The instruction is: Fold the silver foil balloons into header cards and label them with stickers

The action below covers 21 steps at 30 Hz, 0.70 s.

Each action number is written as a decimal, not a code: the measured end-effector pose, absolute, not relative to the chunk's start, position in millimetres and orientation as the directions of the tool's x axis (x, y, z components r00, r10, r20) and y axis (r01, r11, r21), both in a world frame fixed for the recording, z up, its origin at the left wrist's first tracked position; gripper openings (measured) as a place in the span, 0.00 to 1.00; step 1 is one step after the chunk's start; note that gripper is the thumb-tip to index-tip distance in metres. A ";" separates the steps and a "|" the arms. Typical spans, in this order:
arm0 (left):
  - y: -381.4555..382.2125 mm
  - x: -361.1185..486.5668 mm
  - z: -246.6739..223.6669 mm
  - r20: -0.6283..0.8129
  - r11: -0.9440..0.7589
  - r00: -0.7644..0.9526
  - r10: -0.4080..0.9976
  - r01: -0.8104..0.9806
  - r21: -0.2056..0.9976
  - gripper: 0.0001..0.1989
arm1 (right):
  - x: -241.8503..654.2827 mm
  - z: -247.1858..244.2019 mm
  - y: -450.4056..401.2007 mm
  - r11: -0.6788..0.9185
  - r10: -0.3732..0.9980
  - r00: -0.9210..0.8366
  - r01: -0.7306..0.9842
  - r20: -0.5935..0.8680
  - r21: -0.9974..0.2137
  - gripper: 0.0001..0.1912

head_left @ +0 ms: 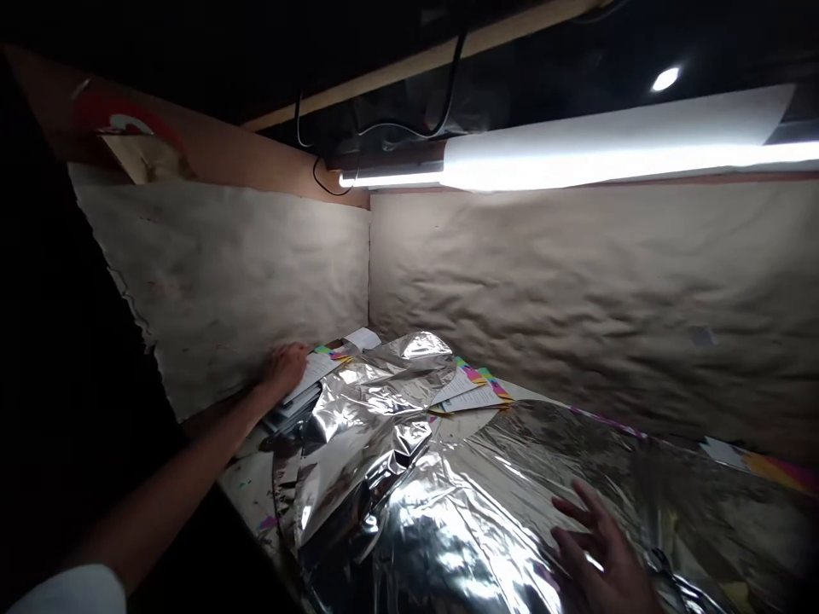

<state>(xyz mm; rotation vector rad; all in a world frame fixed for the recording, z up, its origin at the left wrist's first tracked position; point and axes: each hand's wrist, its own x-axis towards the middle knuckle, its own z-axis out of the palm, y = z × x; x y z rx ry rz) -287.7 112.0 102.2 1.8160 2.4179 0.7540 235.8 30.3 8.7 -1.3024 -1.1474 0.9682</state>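
My left hand (286,372) reaches out to the back left and rests at the edge of a stack of printed sheets (315,375) with bright coloured corners. Its fingers are too small and dim to make out. Crumpled silver foil (448,512) spreads over the table, partly covering the papers. Above the foil at the lower right, my right hand (595,541) has its fingers spread with nothing between them. More printed sheets (470,392) with striped edges stick out behind the foil.
Wrinkled paper lines the left wall (243,273) and the back wall (576,281). A lit tube lamp (543,166) hangs above, with dark cables near it. Dark scissor-like handles (662,563) lie right of my right hand. Another colourful sheet (761,467) is at the far right.
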 end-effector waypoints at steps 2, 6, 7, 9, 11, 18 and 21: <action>115.1 -282.6 73.8 0.238 0.208 -0.302 0.923 0.913 0.351 0.26 | 232.4 2.4 30.0 0.040 0.978 0.197 0.104 0.060 -0.994 0.39; 123.6 -283.9 51.9 0.208 0.235 -0.299 0.931 0.930 0.283 0.34 | 229.9 -11.9 33.3 0.021 0.983 0.180 0.084 0.036 -0.996 0.37; 127.7 -284.4 54.2 0.220 0.227 -0.288 0.932 0.938 0.262 0.33 | 229.9 -13.9 34.3 0.026 0.984 0.174 0.092 0.042 -0.995 0.37; 140.7 -280.5 64.0 0.258 0.194 -0.247 0.934 0.957 0.216 0.30 | 229.9 -15.3 35.7 0.024 0.986 0.164 0.111 0.042 -0.994 0.35; 161.0 -269.1 75.3 0.280 0.149 -0.193 0.940 0.974 0.172 0.25 | 229.7 -14.6 36.5 0.020 0.987 0.158 0.123 0.039 -0.992 0.35; 232.3 -221.2 86.6 0.181 0.235 -0.251 0.951 0.966 0.106 0.19 | 231.0 -16.0 35.7 0.061 0.980 0.171 0.215 0.099 -0.975 0.34; 237.7 -217.2 88.1 0.185 0.274 -0.290 0.939 0.956 0.107 0.19 | 233.8 -17.9 36.4 0.117 0.975 0.151 0.283 0.164 -0.952 0.31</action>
